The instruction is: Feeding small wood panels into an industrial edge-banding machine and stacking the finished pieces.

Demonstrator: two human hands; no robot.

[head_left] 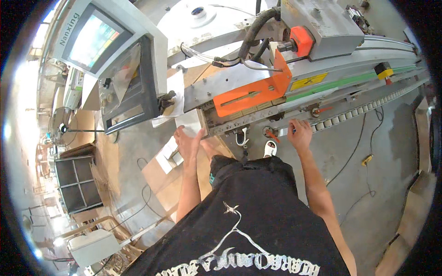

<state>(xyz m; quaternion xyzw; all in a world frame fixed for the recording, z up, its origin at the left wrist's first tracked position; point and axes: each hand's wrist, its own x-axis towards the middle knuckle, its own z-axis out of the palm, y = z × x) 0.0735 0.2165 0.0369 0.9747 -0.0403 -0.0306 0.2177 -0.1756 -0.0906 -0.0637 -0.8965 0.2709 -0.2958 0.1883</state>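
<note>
Left hand [189, 143]: fingers spread apart, palm laid flat against the end of the machine bed [239, 120]; nothing is gripped.
Right hand [300, 135]: fingers curled together over the roller rail [354, 112], resting on its near edge.
Orange guard [251, 92]: bright orange plate with a slot, seen just above and between both hands.
Control panel [117, 69]: grey box with a lit screen, well left of the left hand.

You are standing in a woodworking workshop.
A long grey machine [322, 69] with an orange guard [251, 94] and roller track [359, 110] runs right; a control screen [94, 41] far left (wood panels [161, 179] lie on the concrete floor [382, 184]).
</note>
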